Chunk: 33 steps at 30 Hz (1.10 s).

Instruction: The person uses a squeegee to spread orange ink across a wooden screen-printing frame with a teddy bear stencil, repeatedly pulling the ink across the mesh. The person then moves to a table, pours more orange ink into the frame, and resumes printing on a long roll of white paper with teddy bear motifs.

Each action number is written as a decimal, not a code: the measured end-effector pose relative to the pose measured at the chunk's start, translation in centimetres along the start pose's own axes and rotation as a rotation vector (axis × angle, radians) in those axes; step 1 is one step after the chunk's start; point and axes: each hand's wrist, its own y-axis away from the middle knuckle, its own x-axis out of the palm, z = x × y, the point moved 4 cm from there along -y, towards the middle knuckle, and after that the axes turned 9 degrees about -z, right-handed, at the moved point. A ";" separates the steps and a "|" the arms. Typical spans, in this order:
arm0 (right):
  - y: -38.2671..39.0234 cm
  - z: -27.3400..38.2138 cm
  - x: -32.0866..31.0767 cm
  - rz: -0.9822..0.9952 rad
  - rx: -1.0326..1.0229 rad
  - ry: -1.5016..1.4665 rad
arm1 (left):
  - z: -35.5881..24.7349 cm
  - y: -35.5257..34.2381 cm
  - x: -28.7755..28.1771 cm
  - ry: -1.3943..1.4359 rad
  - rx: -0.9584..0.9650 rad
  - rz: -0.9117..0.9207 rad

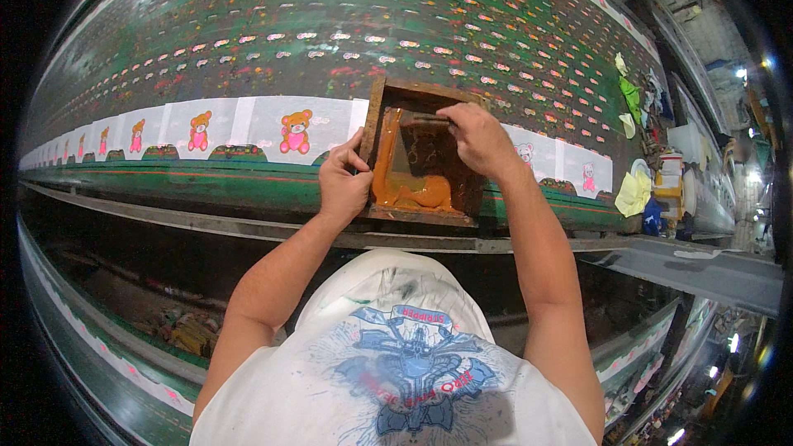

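Note:
A wooden screen-printing frame lies on the long green table, over a white strip. Wet orange ink is pooled along its near side and streaked up its left inner side. My left hand grips the frame's left edge. Inside the frame, near its far side, my right hand is closed on a thin, dark-edged squeegee, partly hidden by the fingers. Left of the frame, the strip carries finished-looking brown and pink bear prints. To the right, paler bear prints show pink and outlines only.
The green table is spotted with rows of small coloured ink marks. A metal rail runs along its near edge. Yellow cloth or paper and buckets stand at the right end. Another printing table lies at lower left.

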 end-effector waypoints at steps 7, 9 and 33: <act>-0.3 0.6 0.7 -0.071 -0.028 0.063 | -0.5 -0.2 0.0 -0.079 0.085 -0.001; 0.9 2.1 1.1 -0.069 -0.036 0.128 | -0.6 -0.1 0.0 -0.095 0.095 -0.004; 13.1 11.0 1.1 -0.090 0.091 0.010 | -1.4 -0.2 0.0 -0.104 0.169 0.028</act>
